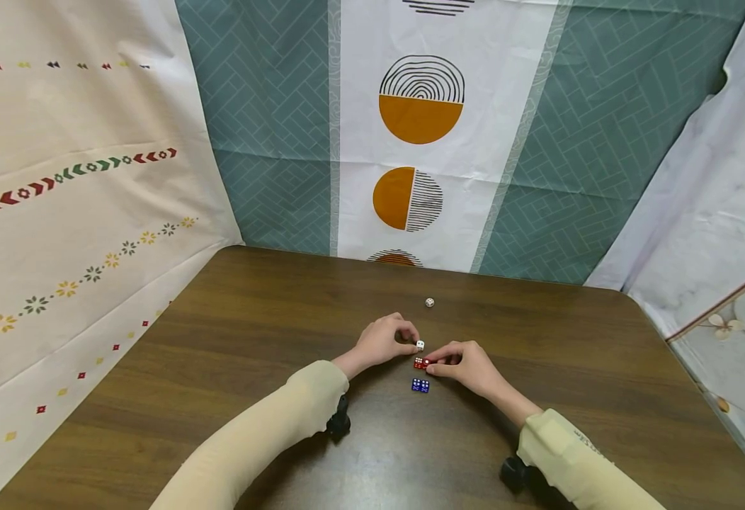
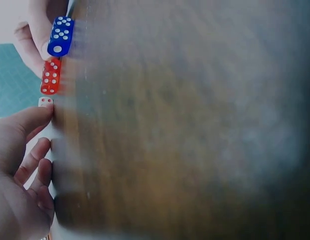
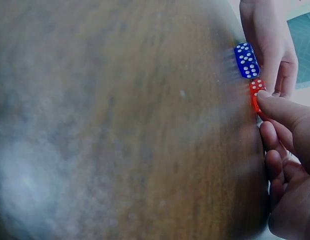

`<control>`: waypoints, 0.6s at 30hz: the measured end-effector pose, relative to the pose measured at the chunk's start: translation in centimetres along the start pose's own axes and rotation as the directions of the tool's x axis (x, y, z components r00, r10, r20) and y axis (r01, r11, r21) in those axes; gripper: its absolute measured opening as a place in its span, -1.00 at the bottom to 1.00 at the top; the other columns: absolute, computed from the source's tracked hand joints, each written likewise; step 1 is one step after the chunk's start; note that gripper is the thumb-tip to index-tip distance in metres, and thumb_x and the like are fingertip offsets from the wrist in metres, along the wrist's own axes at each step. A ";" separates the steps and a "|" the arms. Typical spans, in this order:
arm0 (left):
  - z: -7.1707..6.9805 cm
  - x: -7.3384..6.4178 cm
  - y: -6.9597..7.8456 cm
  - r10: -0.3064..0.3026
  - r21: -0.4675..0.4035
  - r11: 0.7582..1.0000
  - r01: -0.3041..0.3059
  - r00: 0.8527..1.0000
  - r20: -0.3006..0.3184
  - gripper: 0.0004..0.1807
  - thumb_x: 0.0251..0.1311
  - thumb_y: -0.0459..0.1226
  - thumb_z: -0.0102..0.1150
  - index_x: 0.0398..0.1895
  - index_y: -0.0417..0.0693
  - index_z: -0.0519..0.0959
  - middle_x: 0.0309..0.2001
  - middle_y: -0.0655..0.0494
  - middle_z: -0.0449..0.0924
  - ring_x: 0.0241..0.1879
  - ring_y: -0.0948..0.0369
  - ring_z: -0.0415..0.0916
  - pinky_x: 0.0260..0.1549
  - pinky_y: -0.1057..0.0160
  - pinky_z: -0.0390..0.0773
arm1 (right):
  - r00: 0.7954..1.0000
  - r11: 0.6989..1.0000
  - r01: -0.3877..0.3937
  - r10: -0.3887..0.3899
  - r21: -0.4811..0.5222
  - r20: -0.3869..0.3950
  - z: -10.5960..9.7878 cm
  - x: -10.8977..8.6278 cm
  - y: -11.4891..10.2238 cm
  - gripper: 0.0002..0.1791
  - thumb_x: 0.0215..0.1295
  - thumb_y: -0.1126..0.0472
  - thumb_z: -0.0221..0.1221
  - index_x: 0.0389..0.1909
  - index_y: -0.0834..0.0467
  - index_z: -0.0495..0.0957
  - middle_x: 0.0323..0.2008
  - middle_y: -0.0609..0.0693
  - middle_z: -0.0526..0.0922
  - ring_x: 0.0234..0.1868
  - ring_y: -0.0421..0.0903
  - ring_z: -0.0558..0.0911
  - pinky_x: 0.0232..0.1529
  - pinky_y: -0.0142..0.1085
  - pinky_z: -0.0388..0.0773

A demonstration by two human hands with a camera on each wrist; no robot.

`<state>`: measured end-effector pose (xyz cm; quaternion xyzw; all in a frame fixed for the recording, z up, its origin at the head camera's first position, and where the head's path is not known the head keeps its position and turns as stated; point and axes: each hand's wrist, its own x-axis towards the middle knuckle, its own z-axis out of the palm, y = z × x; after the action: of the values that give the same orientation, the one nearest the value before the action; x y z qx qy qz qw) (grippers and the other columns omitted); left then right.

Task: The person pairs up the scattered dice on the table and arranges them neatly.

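My left hand pinches a white die between thumb and fingertips, low over the table. Just nearer to me, two red dice sit side by side. The thumb and fingers of my right hand hold the right-hand one of these. Closer still lies a pair of blue dice, side by side and untouched. In the left wrist view the white die is partly hidden by the thumb. The right thumb covers part of the red die in the right wrist view.
Another white die lies farther back on the brown wooden table. Patterned cloths hang behind the table and along both sides. A dark wrist device hangs under the left sleeve, and a similar one under the right sleeve.
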<state>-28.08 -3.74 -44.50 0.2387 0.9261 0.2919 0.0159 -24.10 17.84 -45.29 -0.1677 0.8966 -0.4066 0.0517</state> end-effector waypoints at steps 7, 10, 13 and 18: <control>0.3 0.1 -0.2 0.007 0.012 1.000 -0.007 1.000 -0.010 -0.88 0.14 -0.08 0.40 -0.27 0.22 0.69 -0.26 0.22 0.55 -0.22 0.27 0.50 -0.26 0.26 0.39 | 1.000 1.000 0.010 -0.010 0.004 -0.008 0.1 0.0 0.1 -0.80 0.11 0.05 0.43 -0.26 0.02 0.77 -0.43 -0.06 0.65 -0.50 -0.23 0.46 -0.47 -0.40 0.39; 0.4 0.2 -0.2 0.006 0.014 1.000 -0.006 1.000 -0.013 -0.88 0.14 -0.08 0.40 -0.27 0.23 0.69 -0.26 0.23 0.55 -0.23 0.27 0.50 -0.28 0.27 0.38 | 1.000 1.000 0.013 -0.013 0.000 -0.012 0.1 0.0 0.2 -0.80 0.11 0.04 0.43 -0.26 0.02 0.77 -0.43 -0.06 0.65 -0.50 -0.24 0.46 -0.47 -0.40 0.39; 0.5 0.3 -0.3 0.004 0.021 1.000 -0.003 1.000 -0.015 -0.88 0.15 -0.07 0.40 -0.26 0.23 0.70 -0.27 0.24 0.54 -0.24 0.28 0.49 -0.28 0.29 0.37 | 1.000 1.000 0.016 -0.016 -0.002 -0.014 0.2 0.0 0.3 -0.80 0.11 0.04 0.43 -0.26 0.01 0.77 -0.44 -0.07 0.65 -0.49 -0.24 0.46 -0.47 -0.40 0.39; 0.6 0.3 -0.3 0.005 0.022 1.000 -0.005 1.000 -0.017 -0.88 0.15 -0.07 0.40 -0.27 0.24 0.69 -0.26 0.24 0.53 -0.25 0.29 0.48 -0.29 0.30 0.36 | 1.000 1.000 0.018 -0.018 -0.002 -0.018 0.2 0.0 0.2 -0.80 0.11 0.04 0.43 -0.27 0.01 0.77 -0.44 -0.07 0.65 -0.50 -0.25 0.45 -0.46 -0.41 0.39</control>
<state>-28.44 -3.53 -45.12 0.2387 0.9287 0.2838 0.0045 -24.12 17.79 -45.61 -0.1721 0.8959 -0.4076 0.0396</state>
